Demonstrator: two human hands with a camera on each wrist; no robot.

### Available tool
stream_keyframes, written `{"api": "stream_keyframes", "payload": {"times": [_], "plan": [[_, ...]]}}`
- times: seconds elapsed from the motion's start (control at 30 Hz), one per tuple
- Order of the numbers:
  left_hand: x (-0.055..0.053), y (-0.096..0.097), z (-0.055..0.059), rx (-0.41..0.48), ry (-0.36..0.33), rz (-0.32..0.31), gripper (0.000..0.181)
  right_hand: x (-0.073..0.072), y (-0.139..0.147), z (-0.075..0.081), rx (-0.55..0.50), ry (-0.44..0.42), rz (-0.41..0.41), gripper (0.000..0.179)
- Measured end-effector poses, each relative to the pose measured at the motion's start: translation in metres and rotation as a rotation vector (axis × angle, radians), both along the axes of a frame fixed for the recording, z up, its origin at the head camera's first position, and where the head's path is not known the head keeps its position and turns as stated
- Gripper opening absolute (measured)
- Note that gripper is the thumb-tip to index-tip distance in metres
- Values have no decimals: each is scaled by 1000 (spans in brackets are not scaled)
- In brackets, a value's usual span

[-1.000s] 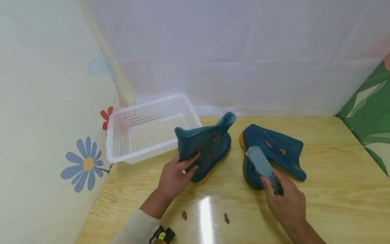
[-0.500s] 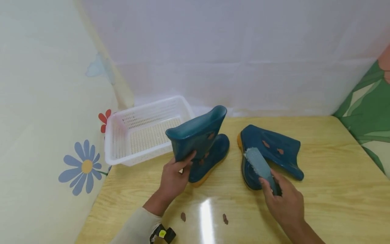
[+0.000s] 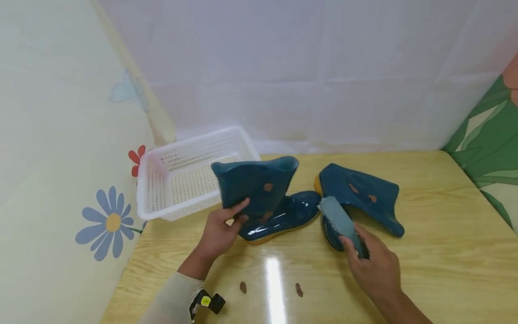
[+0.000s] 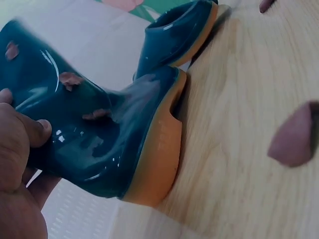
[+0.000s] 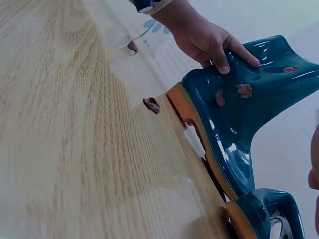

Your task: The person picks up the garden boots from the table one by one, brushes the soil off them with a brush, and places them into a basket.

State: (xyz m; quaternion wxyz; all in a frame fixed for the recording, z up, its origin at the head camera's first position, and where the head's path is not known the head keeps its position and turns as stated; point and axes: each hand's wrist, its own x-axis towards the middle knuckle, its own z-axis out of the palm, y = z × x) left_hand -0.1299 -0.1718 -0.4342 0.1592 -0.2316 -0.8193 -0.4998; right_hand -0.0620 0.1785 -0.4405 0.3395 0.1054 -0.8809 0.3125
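My left hand [image 3: 218,234] grips a dark teal rain boot [image 3: 247,184] by the back of its shaft, thumb on the near side. This boot stands upright on its orange sole [image 4: 154,149], toe pointing right, with several brown mud-like patches on its side, plain in the right wrist view. My right hand [image 3: 374,265] holds a blue-grey brush [image 3: 341,220] by its handle, above the second rain boot [image 3: 372,198]. That boot lies on its side, shaft to the right, with brown patches on it. The brush hides part of its foot.
A white perforated plastic basket [image 3: 182,204] stands behind my left hand, partly hidden by the upright boot. Two brown clumps [image 3: 243,287] lie on the wooden table [image 3: 445,252] near me. A white cloth [image 3: 364,112] hangs behind the table.
My left hand has turned the upright boot so its toe swings from back right to the right, close to the lying boot. My right hand and the brush have shifted only slightly.
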Motion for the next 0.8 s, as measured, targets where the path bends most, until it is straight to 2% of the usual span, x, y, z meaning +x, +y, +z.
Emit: {"api": "stream_keyframes", "payload": {"times": [0.03,0.17,0.33,0.4,0.53,0.67,0.8], "plan": [[0,-2,0,-7,-14,12,49,1,-1,1,-1,-20,1,44],[1,-4,-1,-77,13,50,61,1,-5,3,7,-80,1,47],[4,-2,1,-149,32,79,69,0,-12,4,61,-257,37,44],[5,-1,2,-160,26,83,70,-1,-16,3,95,-297,71,42],[5,0,5,-162,-9,96,73,-5,-25,1,129,-309,147,39],[5,1,7,-146,-42,95,74,-9,-37,0,159,-385,206,38],[5,1,8,-138,-48,93,74,-14,-50,-1,198,-426,271,38]]}}
